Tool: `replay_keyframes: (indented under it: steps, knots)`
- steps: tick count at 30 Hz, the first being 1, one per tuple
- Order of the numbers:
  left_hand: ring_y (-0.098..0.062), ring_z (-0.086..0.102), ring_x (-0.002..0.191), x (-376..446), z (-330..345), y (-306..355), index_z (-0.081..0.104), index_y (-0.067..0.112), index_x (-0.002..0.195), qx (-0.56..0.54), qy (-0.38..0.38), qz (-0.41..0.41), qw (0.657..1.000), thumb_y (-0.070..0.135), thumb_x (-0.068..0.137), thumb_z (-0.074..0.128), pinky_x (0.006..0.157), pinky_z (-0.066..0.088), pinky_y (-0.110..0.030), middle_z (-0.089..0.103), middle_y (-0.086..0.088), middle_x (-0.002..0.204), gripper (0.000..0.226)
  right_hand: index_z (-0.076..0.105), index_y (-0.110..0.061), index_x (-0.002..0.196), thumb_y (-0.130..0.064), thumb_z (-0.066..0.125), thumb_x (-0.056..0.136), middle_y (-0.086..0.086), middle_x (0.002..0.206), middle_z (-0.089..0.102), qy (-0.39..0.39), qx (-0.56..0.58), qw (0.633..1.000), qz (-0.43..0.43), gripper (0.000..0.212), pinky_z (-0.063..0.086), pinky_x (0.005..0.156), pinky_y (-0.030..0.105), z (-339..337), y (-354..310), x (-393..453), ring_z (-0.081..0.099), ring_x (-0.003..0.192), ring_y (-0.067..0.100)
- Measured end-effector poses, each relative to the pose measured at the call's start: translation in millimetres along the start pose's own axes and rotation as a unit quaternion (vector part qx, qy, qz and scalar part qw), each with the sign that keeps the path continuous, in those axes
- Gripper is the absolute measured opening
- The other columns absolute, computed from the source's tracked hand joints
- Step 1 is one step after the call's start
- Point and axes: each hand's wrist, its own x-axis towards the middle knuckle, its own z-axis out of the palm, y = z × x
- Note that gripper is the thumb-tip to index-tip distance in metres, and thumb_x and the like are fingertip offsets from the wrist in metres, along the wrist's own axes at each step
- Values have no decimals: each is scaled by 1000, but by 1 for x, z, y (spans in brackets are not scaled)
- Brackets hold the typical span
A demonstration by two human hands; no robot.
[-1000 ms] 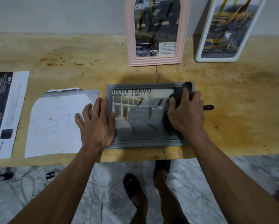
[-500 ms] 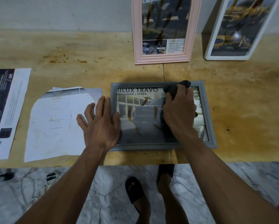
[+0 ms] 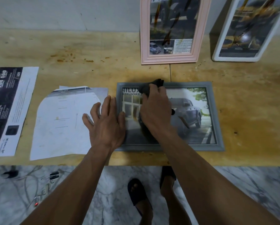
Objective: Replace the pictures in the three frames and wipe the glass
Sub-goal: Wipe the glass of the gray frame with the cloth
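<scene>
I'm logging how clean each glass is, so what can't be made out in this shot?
- Grey frame: in the head view, the right hand and dark cloth hide the middle of the glass and part of the title.
- Its left edge: under the left hand.
- Pink frame and white frame: tops cut off by the picture's upper edge.
- Small print on the pink frame's picture: too small to read.

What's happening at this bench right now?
A person is wiping the glass of a grey frame lying flat on the wooden bench. The right hand grips a dark cloth near the frame's upper left, while the left hand presses flat on its left edge. A pink frame and a white frame lean against the wall with streaked glass. Loose printed sheets lie to the left.
</scene>
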Motion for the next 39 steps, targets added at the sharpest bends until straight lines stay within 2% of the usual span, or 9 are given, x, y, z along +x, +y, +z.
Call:
replay_keyframes:
  steps: [7,13,21,25,30,33,37,39]
  knots:
    - [-27,15,145,1,3,-1,27,26,154,-5,2,-2,1000,44,105,25,113,9,-63,19,13,160,52,44,-11,141,-15,49,99,12,132,46,-70,-27,994,-73,42,45,86,38,11,-18,-2,54,109,31]
    - [-25,20,144,0,2,-2,33,28,153,-17,22,-11,1000,39,107,23,114,8,-61,25,16,159,48,46,-19,141,-18,47,98,7,131,47,-157,-46,974,-156,44,46,82,40,4,-14,-13,51,113,29]
    - [-28,17,145,0,1,-5,31,27,155,-7,9,-10,1000,24,100,38,114,6,-61,22,13,162,55,50,-21,132,-24,44,97,0,123,49,-220,-13,963,-157,35,47,83,41,-14,-9,-39,50,108,23]
    - [-28,18,144,0,1,-5,29,28,154,9,10,-2,1000,18,99,42,110,12,-61,21,11,162,57,53,-23,126,-25,45,95,-3,119,52,-248,-3,956,-156,32,49,83,43,-25,-2,-49,51,105,21]
    - [-30,20,142,0,1,-5,28,28,153,7,12,2,1000,33,108,26,106,14,-61,22,12,161,46,57,-27,120,-25,49,92,-6,114,53,-286,-17,943,-168,30,47,83,39,-40,10,-59,51,105,19]
    - [-30,18,142,-1,-1,-3,26,30,153,-7,11,-2,1000,43,108,16,106,14,-62,20,15,160,49,59,-28,122,-27,50,91,-5,117,55,-288,-59,936,-193,32,46,83,36,-44,18,-66,51,108,19]
    - [-30,16,143,-3,-1,-1,25,32,153,-7,7,-3,1000,52,106,17,106,13,-65,19,16,161,52,59,-29,119,-31,50,89,-5,113,57,-271,-80,939,-198,31,47,81,37,-55,29,-70,53,103,19]
    - [-30,17,143,-2,-1,-1,25,32,152,-1,5,-3,1000,55,105,18,106,14,-65,19,15,161,53,59,-30,115,-30,51,88,-6,107,58,-273,-60,945,-171,28,48,79,36,-64,40,-69,55,98,19]
